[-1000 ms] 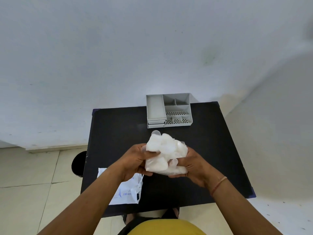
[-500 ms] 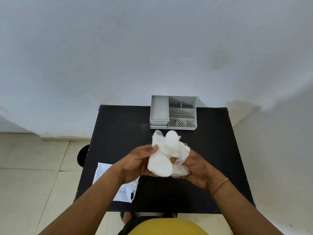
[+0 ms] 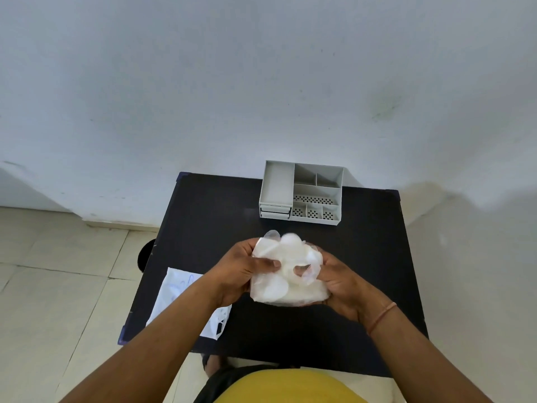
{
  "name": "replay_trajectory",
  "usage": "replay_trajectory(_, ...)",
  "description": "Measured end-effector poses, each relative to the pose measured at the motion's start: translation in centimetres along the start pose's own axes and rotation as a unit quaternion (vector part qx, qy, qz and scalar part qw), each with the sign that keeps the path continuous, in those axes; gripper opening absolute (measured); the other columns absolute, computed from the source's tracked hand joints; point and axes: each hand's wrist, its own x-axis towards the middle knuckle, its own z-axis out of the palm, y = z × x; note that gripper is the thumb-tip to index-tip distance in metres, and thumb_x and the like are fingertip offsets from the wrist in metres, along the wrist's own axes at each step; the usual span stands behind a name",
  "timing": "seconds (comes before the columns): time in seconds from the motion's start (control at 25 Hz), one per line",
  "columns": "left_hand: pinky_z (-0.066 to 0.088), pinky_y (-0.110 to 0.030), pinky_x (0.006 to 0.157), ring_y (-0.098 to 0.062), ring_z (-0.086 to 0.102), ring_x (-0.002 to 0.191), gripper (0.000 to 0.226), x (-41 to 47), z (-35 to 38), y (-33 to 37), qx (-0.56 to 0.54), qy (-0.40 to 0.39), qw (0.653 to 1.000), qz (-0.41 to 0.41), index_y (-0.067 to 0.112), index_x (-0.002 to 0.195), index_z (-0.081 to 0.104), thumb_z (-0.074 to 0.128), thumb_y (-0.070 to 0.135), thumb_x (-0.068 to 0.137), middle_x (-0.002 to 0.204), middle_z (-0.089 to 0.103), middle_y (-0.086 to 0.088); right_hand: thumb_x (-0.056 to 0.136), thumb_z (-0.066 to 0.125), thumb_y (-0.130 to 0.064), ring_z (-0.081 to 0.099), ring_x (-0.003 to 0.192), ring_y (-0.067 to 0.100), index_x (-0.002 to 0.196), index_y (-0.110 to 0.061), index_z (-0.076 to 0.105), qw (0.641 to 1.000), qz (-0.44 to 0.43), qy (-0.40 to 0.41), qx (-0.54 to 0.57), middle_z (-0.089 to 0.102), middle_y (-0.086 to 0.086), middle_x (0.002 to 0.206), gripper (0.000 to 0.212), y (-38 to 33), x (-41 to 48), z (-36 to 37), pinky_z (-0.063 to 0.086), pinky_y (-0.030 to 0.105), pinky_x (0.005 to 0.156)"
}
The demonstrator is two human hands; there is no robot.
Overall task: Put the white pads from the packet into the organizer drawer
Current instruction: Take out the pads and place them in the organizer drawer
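A clear plastic packet (image 3: 287, 274) full of round white pads is held above the middle of the black table (image 3: 203, 216). My left hand (image 3: 241, 271) grips its left side, thumb pressed into the plastic. My right hand (image 3: 337, 280) cups its right side and bottom. The grey organizer (image 3: 302, 193) stands at the table's far edge, beyond the packet; its small drawers (image 3: 275, 211) at the front left are closed. Its top compartments look empty.
A white printed plastic bag (image 3: 186, 295) lies on the table's near left, hanging partly over the edge. A dark round object (image 3: 144, 255) sits on the tiled floor left of the table. The wall stands right behind the organizer.
Both hands keep kneading the packet; its shape has shifted and my left thumb now presses across its front. The camera has tilted, so the table sits lower and further right.
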Motion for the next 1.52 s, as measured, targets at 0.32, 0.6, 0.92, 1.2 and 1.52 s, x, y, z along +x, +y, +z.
replay_trajectory(0.32, 0.064, -0.044, 0.089, -0.031, 0.075, 0.112, 0.053, 0.0, 1.6, 0.5, -0.05, -0.015, 0.998, 0.039, 0.019, 0.135, 0.07, 0.076, -0.004, 0.088, 0.125, 0.079, -0.01, 0.083, 0.054, 0.021, 0.074, 0.108, 0.027, 0.106, -0.01, 0.08, 0.984, -0.065, 0.024, -0.163, 0.078, 0.008, 0.115, 0.046, -2.7, -0.1, -1.0, 0.062, 0.04, 0.087)
replay_trajectory(0.6, 0.053, -0.059, 0.111, -0.042, 0.066, 0.132, 0.07, -0.2, 2.1, 0.7, -0.156, -0.007, 0.987, -0.021, 0.011, 0.147, 0.06, 0.055, 0.063, 0.1, 0.143, 0.068, -0.023, 0.096, 0.063, -0.007, 0.074, 0.101, 0.035, 0.102, -0.002, 0.079, 0.991, -0.049, 0.036, -0.116, 0.078, 0.015, 0.112, 0.018, -3.3, -0.5, -1.2, 0.06, 0.05, 0.085)
replay_trajectory(0.92, 0.053, -0.058, 0.11, -0.043, 0.063, 0.135, 0.053, 0.1, 2.0, 0.5, -0.243, -0.017, 0.97, -0.022, 0.015, 0.148, 0.061, 0.054, 0.045, 0.105, 0.146, 0.066, -0.024, 0.09, 0.073, -0.03, 0.073, 0.109, 0.038, 0.113, -0.003, 0.076, 0.997, 0.005, -0.002, -0.072, 0.075, 0.017, 0.12, 0.035, -3.0, -0.9, -1.2, 0.059, 0.047, 0.086)
replay_trajectory(1.2, 0.064, -0.05, 0.084, -0.04, 0.066, 0.125, 0.061, 0.3, 0.4, 1.0, -0.016, -0.027, 0.999, 0.012, 0.026, 0.139, 0.066, 0.065, -0.011, 0.091, 0.14, 0.069, -0.012, 0.072, 0.076, 0.015, 0.069, 0.113, 0.036, 0.115, -0.021, 0.075, 0.989, -0.027, 0.078, -0.124, 0.071, 0.012, 0.125, 0.056, -2.1, -0.3, -0.8, 0.063, 0.056, 0.088)
replay_trajectory(1.52, 0.065, -0.055, 0.087, -0.034, 0.075, 0.11, 0.048, 0.2, 0.9, 1.0, -0.02, 0.002, 0.998, 0.056, 0.019, 0.119, 0.078, 0.073, -0.015, 0.086, 0.117, 0.08, -0.01, 0.094, 0.069, -0.035, 0.063, 0.129, 0.037, 0.139, -0.015, 0.062, 0.978, 0.053, 0.052, 0.193, 0.066, 0.016, 0.14, 0.05, -2.2, -0.6, -1.4, 0.047, 0.058, 0.108)
